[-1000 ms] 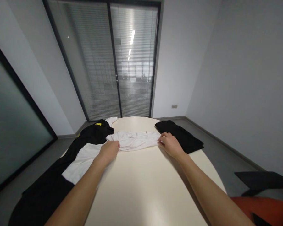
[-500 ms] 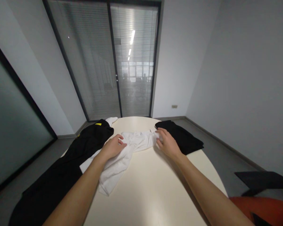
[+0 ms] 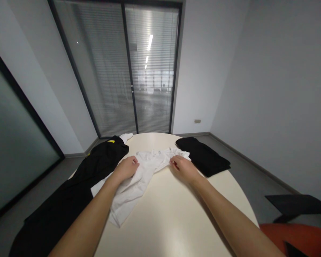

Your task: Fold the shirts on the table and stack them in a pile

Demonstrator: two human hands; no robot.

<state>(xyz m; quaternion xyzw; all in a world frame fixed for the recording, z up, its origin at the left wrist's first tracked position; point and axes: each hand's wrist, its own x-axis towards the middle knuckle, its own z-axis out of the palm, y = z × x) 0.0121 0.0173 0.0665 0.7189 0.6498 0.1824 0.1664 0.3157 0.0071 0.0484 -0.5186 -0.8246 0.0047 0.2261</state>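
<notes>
A creased white garment (image 3: 139, 180) lies across the table, its gathered edge facing away from me. My left hand (image 3: 127, 167) rests over its left part with the fingers curled and pinching the cloth. At the garment's right part, my right hand (image 3: 182, 167) has its thumb and fingers closed on the near edge. A corner of white cloth sticks out beyond the right hand, beside a folded black garment (image 3: 204, 157). Black clothing (image 3: 96, 167) with a yellow patch lies along the left side, partly behind my left forearm.
The pale round table (image 3: 173, 217) carries all the clothing. A piece of white cloth (image 3: 126, 137) lies at the far left edge. An orange chair (image 3: 296, 237) with a black armrest stands at the right. Glass panels with blinds (image 3: 152, 107) rise behind the table.
My right hand has moved left and nearer along the white garment, and its fingers have closed on the edge. My left fingers have curled tighter. The garment's near corner has shifted slightly toward me.
</notes>
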